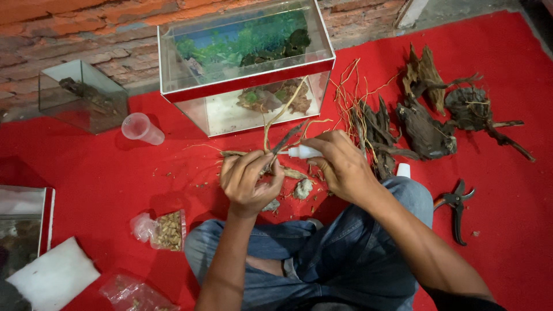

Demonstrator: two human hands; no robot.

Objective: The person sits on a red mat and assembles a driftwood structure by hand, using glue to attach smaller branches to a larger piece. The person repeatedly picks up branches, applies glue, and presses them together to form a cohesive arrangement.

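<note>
The left hand (249, 183) is closed round a thin root (280, 118) just in front of the tank (247, 86), above the red mat (103, 173); the right hand (340, 164) pinches a small white bottle (302, 152), its tip at the root. The root looks light, dry and brittle, its long shoots likely to snap; the thicker stem by the left grip seems the safest hold. The bottle looks light and squeezable; best held at its body. Pruners (457, 207) lie well apart.

Bare forearms, faded blue jeans (322, 253), torn knee
</note>
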